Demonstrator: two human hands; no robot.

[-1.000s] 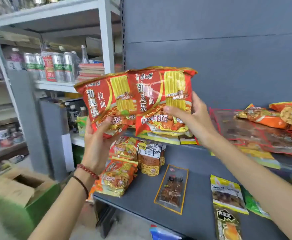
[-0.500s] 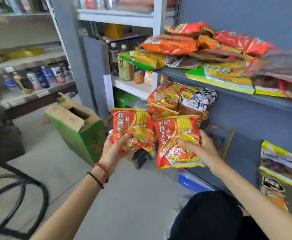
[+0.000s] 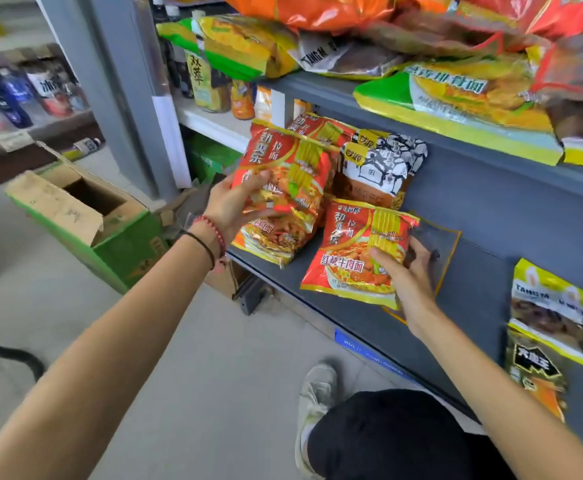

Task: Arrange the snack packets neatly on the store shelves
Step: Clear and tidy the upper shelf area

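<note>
The left hand (image 3: 234,202) clasps a red-and-yellow foil noodle packet (image 3: 283,174) above a stack of like packets on the grey metal lower shelf (image 3: 473,271). Just right of it, the right hand (image 3: 404,271) grips a second red foil noodle packet (image 3: 352,251), its lower edge on that shelf, a black-and-white packet (image 3: 383,164) behind.
</note>
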